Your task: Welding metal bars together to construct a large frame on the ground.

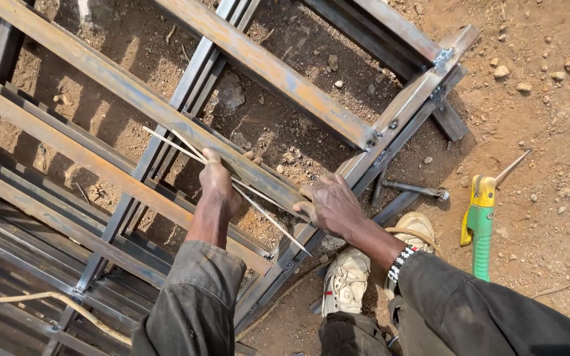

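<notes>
Across the rusty steel frame [166, 112] lying on the dirt, a bundle of thin welding rods [258, 204] rests slantwise, close to the frame's corner. The left hand [219, 184] has its grip closed around the rods; the right hand [331, 204] presses on the flat bar, fingers curled, holding nothing I can see. Fanning the rods apart should make drawing one out easier. A green-handled hammer [479, 224] lies well apart on the ground [549, 132].

Metal frame [166, 112] lies on dirt ground [549, 118], L of hammer [479, 224]. Both hands on frame bar; rods [258, 207] betw. them. Shoes [348, 280] below frame corner.
</notes>
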